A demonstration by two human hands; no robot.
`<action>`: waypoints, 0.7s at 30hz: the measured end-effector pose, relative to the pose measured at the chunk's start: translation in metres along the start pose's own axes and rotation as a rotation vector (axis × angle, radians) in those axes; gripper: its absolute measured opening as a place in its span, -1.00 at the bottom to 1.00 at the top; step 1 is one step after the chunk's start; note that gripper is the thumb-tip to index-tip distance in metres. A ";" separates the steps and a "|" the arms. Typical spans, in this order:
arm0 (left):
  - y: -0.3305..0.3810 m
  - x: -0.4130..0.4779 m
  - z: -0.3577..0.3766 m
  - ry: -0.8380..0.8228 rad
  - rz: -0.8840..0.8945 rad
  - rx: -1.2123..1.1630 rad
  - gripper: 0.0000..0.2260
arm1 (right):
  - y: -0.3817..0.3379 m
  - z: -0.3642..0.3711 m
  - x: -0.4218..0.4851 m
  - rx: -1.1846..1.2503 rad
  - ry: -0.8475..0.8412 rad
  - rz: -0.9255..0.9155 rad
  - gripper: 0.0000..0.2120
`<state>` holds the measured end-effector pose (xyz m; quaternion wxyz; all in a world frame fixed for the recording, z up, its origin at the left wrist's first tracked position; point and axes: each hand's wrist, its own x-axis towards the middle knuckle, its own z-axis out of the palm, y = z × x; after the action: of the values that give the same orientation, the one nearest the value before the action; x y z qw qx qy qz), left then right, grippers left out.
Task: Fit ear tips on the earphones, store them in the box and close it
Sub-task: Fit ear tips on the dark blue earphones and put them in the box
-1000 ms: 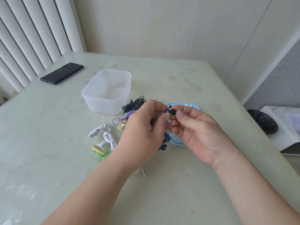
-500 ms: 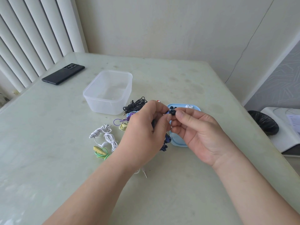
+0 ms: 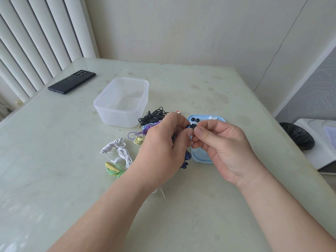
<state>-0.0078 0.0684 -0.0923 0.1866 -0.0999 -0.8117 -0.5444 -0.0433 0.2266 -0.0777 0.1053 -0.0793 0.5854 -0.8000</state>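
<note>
Looking down at the pale table (image 3: 54, 179), I see the clear box (image 3: 116, 115) standing open, well beyond my hands, and its blue lid (image 3: 200, 158) lying beneath my right hand (image 3: 227, 150). My left hand (image 3: 163, 148) grips a dark blue earphone (image 3: 189, 126), its cord hanging below the palm. My right fingers (image 3: 200, 132) pinch a black ear tip (image 3: 194, 126) touching that earphone, above the lid. Spare tips (image 3: 193, 118) rest on the lid.

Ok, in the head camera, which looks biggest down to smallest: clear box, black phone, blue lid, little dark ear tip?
1. clear box
2. black phone and blue lid: unsure, the lid is partly hidden
3. ear tip
</note>
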 end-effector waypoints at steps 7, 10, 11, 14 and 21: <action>0.002 0.000 0.001 0.011 0.040 0.144 -0.98 | 0.002 0.001 -0.001 -0.074 0.030 -0.078 -0.95; 0.003 0.000 0.003 0.027 0.032 0.191 -0.97 | 0.005 0.001 0.000 -0.119 0.035 -0.092 -0.90; 0.003 -0.001 0.003 0.028 0.018 0.179 -0.97 | 0.005 0.002 -0.001 -0.124 0.037 -0.096 -0.89; 0.006 -0.002 0.003 0.035 -0.012 0.139 -0.96 | 0.005 0.003 -0.001 -0.125 0.044 -0.107 -0.88; 0.009 -0.003 0.003 0.046 -0.007 0.128 -0.95 | 0.001 0.004 -0.003 -0.020 0.010 -0.049 -0.91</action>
<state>-0.0023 0.0745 -0.0872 0.2095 -0.0722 -0.8406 -0.4943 -0.0391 0.2236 -0.0776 0.0818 -0.0907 0.5916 -0.7969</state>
